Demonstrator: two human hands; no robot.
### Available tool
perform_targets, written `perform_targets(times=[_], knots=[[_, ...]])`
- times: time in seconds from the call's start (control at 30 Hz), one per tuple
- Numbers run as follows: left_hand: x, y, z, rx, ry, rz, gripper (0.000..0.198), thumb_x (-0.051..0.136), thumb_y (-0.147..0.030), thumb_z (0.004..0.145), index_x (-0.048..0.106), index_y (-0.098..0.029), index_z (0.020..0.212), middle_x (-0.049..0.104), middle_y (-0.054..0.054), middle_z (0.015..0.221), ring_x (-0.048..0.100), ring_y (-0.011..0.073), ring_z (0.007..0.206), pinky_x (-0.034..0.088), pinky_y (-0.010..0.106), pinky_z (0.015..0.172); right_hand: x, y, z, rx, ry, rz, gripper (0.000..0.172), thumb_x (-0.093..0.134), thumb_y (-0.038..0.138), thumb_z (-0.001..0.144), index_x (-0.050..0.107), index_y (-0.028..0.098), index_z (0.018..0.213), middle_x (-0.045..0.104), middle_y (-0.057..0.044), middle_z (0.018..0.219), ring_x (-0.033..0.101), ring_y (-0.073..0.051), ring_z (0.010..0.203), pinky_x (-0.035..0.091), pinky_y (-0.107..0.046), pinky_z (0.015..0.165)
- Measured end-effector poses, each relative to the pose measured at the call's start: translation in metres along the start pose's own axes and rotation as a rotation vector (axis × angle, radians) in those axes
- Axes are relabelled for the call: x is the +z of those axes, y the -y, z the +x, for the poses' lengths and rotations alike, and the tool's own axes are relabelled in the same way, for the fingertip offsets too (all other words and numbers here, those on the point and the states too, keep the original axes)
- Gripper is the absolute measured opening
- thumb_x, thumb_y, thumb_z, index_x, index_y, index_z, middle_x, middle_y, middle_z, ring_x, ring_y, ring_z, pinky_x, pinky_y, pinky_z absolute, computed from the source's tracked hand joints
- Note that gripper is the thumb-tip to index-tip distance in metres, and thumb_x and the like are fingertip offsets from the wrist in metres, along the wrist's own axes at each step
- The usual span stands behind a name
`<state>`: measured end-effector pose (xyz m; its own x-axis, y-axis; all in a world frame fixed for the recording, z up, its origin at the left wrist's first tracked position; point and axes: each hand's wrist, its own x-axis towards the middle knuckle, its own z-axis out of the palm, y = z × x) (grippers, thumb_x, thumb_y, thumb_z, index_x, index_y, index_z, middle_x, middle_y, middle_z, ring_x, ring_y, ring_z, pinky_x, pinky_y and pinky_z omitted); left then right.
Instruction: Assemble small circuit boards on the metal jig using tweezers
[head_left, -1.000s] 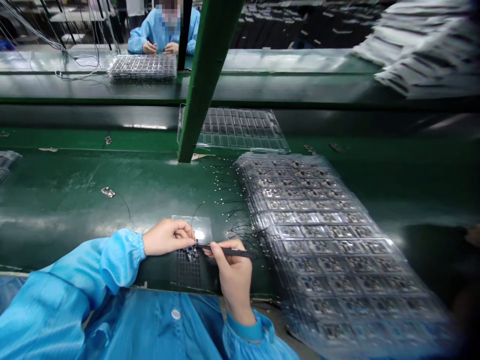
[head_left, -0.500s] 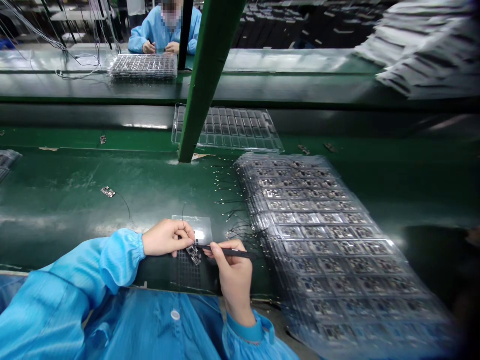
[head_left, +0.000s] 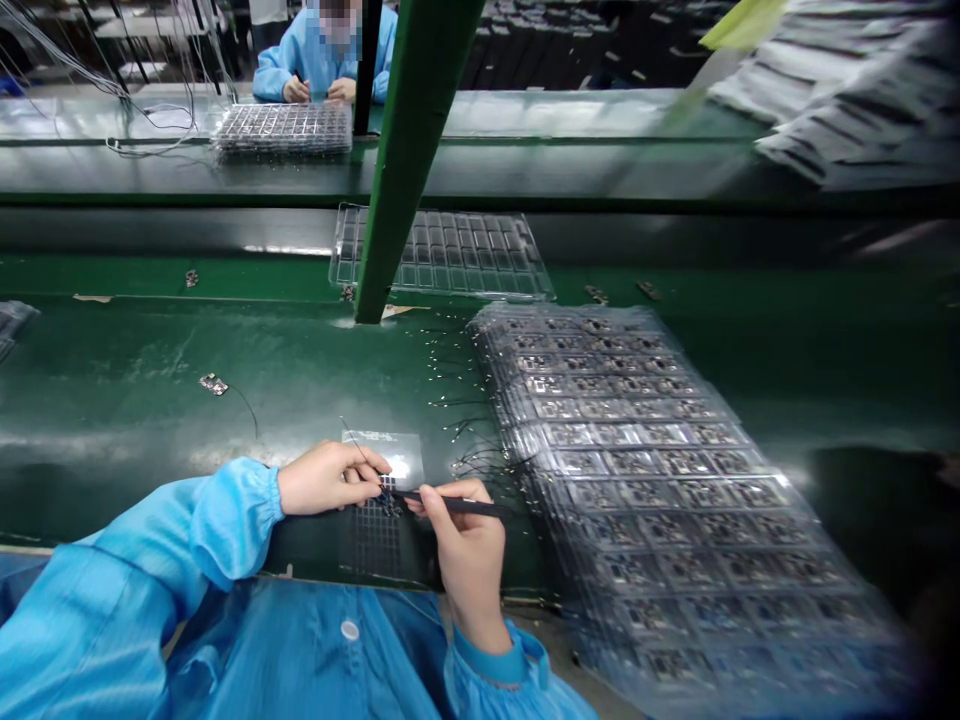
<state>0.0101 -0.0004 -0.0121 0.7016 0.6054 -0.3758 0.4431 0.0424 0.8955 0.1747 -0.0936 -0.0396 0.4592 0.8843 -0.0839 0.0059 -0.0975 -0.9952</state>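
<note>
My left hand (head_left: pixel 330 478) pinches a small circuit board (head_left: pixel 388 503) at its edge, and a thin dark wire (head_left: pixel 350 431) sticks up past the fingers. Black tweezers (head_left: pixel 484 507) lie between the thumb and fingers of my right hand (head_left: pixel 471 540), their tips at the board. Whether the tips grip anything is too small to tell. Below both hands a clear sheet with a dark grid of small pieces (head_left: pixel 375 548) lies on the green bench (head_left: pixel 150 400).
To the right stands a stack of clear trays (head_left: pixel 660 490) filled with circuit boards, wires hanging off its left side. A loose board (head_left: pixel 214 384) lies left. A green post (head_left: pixel 409 150) rises ahead, near a clear tray (head_left: pixel 472 250). A co-worker (head_left: pixel 322 55) sits opposite.
The circuit board has turned in my left fingers, and its wire now leans left. The far tray and loose boards have shifted slightly left. Something yellow has appeared at the upper right.
</note>
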Motion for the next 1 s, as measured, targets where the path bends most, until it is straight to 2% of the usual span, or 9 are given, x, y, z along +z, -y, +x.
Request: perform_targets(times=[0.2, 0.4, 0.77, 1.0], knots=[[-0.0016, -0.0035, -0.0014, 0.003, -0.039, 0.02, 0.018, 0.058, -0.019, 0.079, 0.067, -0.014, 0.094, 0.065, -0.002, 0.065, 0.057, 0.0074, 0.051, 0.045, 0.017, 0.052, -0.0002, -0.002, 0.0006, -0.013, -0.005, 0.015, 0.023, 0.07, 0.037, 0.074, 0.056, 0.019, 0.068, 0.06, 0.001, 0.064, 0.065, -0.017, 0.059, 0.053, -0.029, 0.058], [0.0004, -0.0016, -0.0018, 0.021, -0.043, 0.03, 0.018, 0.057, -0.021, 0.08, 0.068, -0.015, 0.094, 0.067, 0.0, 0.071, 0.061, 0.01, 0.059, 0.046, 0.018, 0.057, 0.0004, -0.0009, 0.0001, -0.011, -0.005, 0.017, 0.023, 0.07, 0.036, 0.075, 0.055, 0.019, 0.069, 0.06, 0.001, 0.063, 0.065, -0.016, 0.059, 0.053, -0.027, 0.058], [0.0007, 0.0004, -0.001, 0.049, -0.063, 0.042, 0.02, 0.057, -0.02, 0.08, 0.068, -0.014, 0.095, 0.066, -0.001, 0.069, 0.059, 0.0089, 0.057, 0.046, 0.019, 0.061, -0.0009, -0.0007, -0.0004, -0.025, 0.003, 0.017, 0.022, 0.069, 0.035, 0.076, 0.056, 0.019, 0.068, 0.059, 0.002, 0.064, 0.065, -0.016, 0.058, 0.052, -0.026, 0.057], [0.0007, -0.0023, -0.0016, 0.072, -0.075, 0.085, 0.019, 0.057, -0.018, 0.08, 0.07, -0.015, 0.094, 0.071, 0.001, 0.078, 0.063, 0.0117, 0.067, 0.048, 0.02, 0.067, 0.0006, -0.0021, 0.001, -0.046, 0.006, 0.016, 0.021, 0.07, 0.033, 0.076, 0.056, 0.019, 0.068, 0.059, 0.003, 0.063, 0.065, -0.015, 0.058, 0.051, -0.025, 0.058]])
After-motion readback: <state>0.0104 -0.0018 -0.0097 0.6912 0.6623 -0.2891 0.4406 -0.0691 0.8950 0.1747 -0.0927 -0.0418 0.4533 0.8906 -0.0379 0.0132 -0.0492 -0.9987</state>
